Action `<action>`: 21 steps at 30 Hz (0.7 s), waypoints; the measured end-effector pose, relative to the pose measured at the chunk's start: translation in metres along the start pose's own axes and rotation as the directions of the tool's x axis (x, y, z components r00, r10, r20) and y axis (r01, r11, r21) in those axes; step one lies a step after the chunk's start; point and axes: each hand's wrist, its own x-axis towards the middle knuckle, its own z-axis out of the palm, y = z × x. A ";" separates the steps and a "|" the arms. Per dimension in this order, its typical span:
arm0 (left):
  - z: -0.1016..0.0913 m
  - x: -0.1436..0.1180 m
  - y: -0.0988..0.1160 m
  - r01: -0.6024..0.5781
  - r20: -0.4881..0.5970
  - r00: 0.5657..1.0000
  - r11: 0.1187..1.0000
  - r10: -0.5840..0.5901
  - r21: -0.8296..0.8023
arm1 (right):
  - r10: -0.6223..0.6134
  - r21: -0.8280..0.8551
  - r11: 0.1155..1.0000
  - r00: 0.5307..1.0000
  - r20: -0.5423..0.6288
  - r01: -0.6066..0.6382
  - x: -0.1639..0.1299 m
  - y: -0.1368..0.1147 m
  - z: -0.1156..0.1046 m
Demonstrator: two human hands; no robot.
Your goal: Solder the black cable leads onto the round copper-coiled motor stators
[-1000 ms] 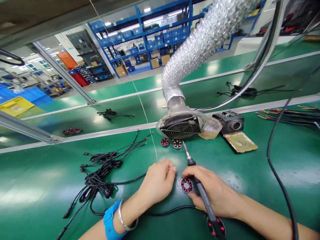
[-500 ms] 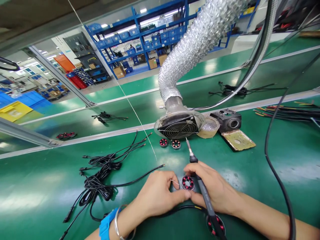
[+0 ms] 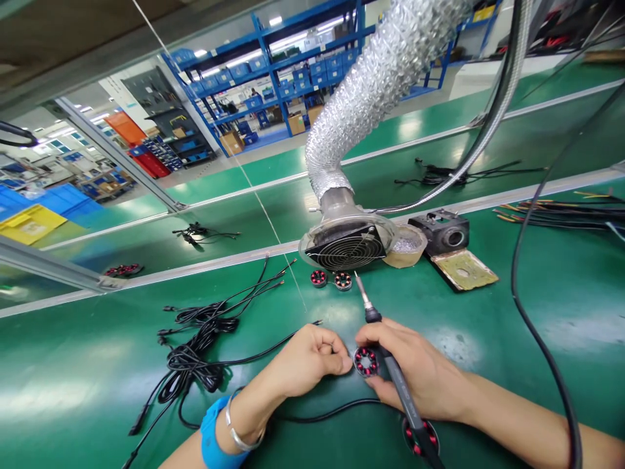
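In the head view, the right hand (image 3: 422, 374) has its fingers closed around a black, pen-shaped soldering iron (image 3: 403, 394), metal tip pointing away, while its thumb and fingertips grip a small round stator with red coils (image 3: 359, 363) above the green desk (image 3: 97, 345). The left hand (image 3: 315, 358) has its fingers pinched together just beside that stator; I cannot tell what they hold. 2 similar small coil rings (image 3: 319, 279) sit below the round, black-grilled fume hood (image 3: 349, 251).

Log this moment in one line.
left hand: fingertips pinched beside red-wound stator | right hand: holding soldering iron, same stator | black cables: on green benchtop
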 end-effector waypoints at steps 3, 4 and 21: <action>-0.003 -0.001 0.002 -0.012 0.015 1.000 1.000 0.012 0.011 | -0.007 -0.014 1.000 1.000 0.014 0.007 -0.001 0.001 0.000; -0.003 -0.001 0.001 -0.032 0.011 0.999 0.999 0.032 0.033 | -0.010 -0.014 1.000 1.000 0.019 0.010 -0.001 0.001 0.000; 0.008 0.002 -0.001 -0.133 -0.104 0.981 0.960 0.163 0.247 | -0.028 0.029 0.999 0.996 0.079 0.026 0.000 0.001 -0.003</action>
